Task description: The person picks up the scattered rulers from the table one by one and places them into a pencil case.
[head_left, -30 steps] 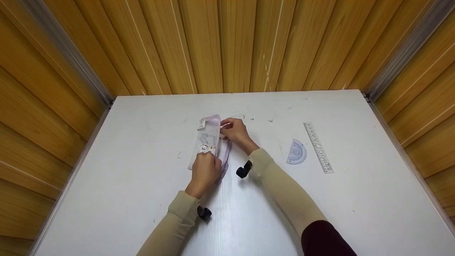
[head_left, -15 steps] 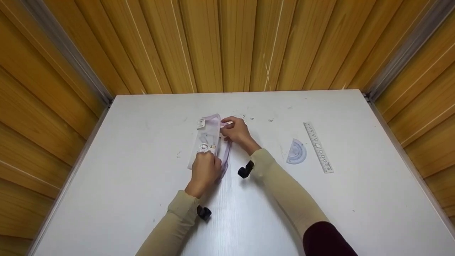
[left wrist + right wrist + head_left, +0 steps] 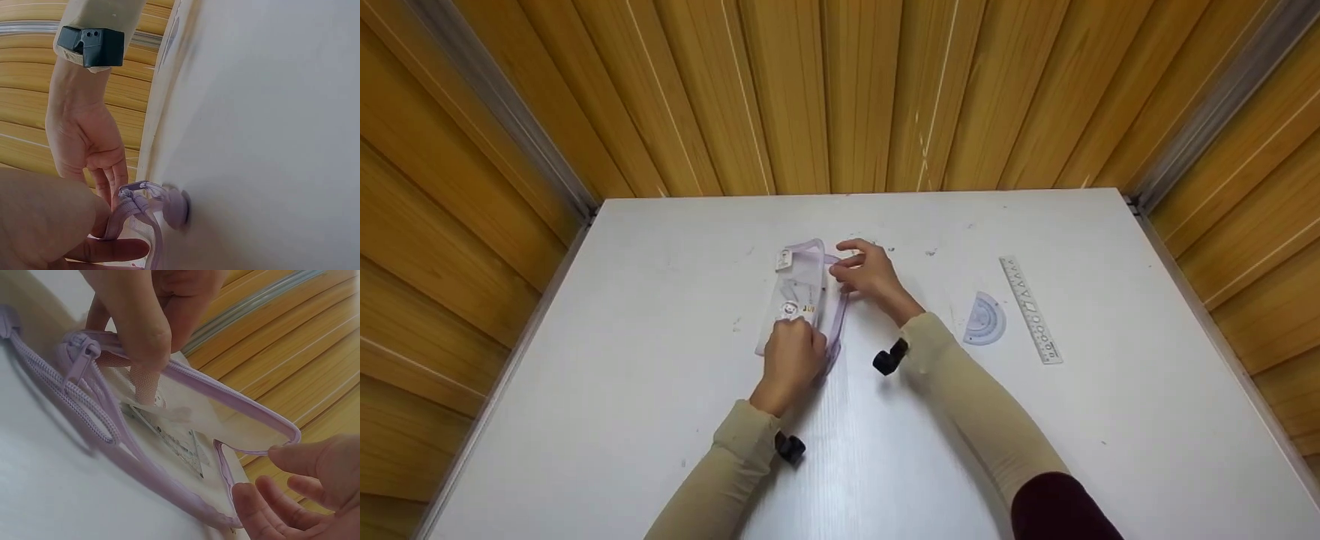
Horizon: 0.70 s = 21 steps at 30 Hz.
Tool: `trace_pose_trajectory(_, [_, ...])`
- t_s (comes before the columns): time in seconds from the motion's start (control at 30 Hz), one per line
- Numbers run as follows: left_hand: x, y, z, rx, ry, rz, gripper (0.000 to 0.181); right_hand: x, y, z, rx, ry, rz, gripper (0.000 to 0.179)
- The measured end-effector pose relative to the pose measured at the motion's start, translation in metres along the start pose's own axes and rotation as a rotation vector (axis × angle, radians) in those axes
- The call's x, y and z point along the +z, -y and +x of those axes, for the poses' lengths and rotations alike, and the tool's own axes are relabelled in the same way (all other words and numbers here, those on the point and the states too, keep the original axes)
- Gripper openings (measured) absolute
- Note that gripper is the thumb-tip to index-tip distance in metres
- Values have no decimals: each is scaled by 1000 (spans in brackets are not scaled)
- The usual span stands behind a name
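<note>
A translucent pencil case (image 3: 808, 271) with a lilac zip edge stands unzipped on the white table. My left hand (image 3: 791, 360) grips its near end, fingers curled over the upper zip edge. At the far right of the opening is my right hand (image 3: 875, 275); in the right wrist view its thumb touches the upper edge and its fingertips meet the lower edge, the mouth gaping between. A clear set square (image 3: 171, 441) lies inside the case. The zip pull (image 3: 79, 367) with its lilac cord loop hangs at the near end, beside the left hand.
Right of the case, a clear protractor (image 3: 985, 319) and a clear ruler (image 3: 1030, 310) lie on the white table (image 3: 660, 315). Wood-look panels (image 3: 855, 97) stand behind the table and along both sides.
My right hand has moved slightly right, its fingers spreading apart and the case's lower edge showing more beside it. The left hand keeps its grip in the same place.
</note>
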State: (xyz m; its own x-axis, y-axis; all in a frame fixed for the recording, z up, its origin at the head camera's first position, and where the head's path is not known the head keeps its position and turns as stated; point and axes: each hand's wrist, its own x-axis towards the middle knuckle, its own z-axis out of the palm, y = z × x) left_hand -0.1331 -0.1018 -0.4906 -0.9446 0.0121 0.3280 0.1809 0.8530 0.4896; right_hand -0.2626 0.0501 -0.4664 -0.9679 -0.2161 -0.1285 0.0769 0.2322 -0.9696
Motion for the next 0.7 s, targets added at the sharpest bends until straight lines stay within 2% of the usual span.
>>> trace_pose_trajectory(0.37, [0, 1, 1, 0, 9, 1, 31, -15, 3, -7, -16, 31, 10, 59])
trace_pose_trajectory(0.7, [-1, 0, 0, -3, 5, -14, 34, -31, 6, -16, -35, 44, -58, 60])
